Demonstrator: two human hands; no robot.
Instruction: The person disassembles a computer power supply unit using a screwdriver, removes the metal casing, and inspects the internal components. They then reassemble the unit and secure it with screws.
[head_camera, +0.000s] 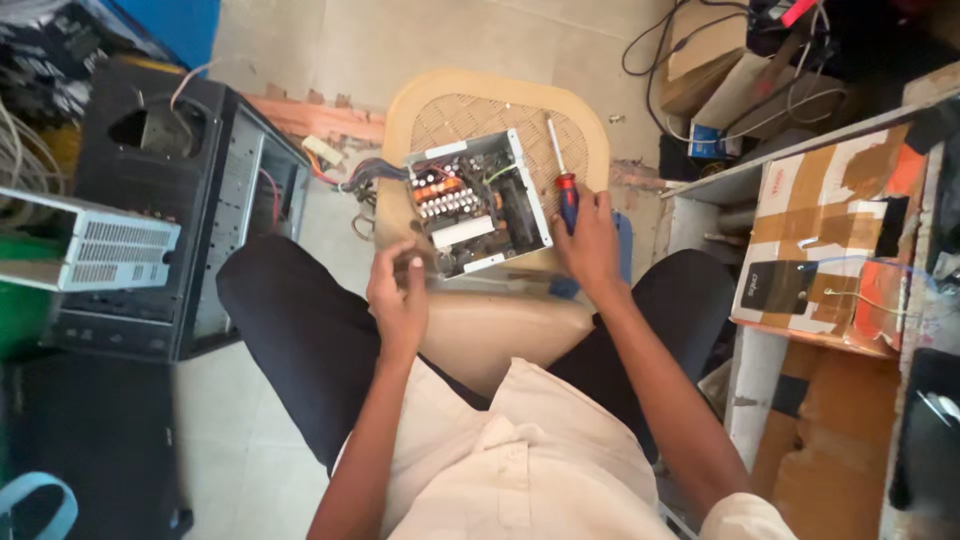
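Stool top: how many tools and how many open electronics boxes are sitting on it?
Screwdriver, red and blue handle, in the right hand: 1
Open power supply box: 1
Total: 2
The left hand is closed near the box; what it holds is unclear.

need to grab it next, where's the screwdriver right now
In the head view the screwdriver lies on the woven chair seat, just right of the open power supply unit; the right hand grips its red and blue handle.
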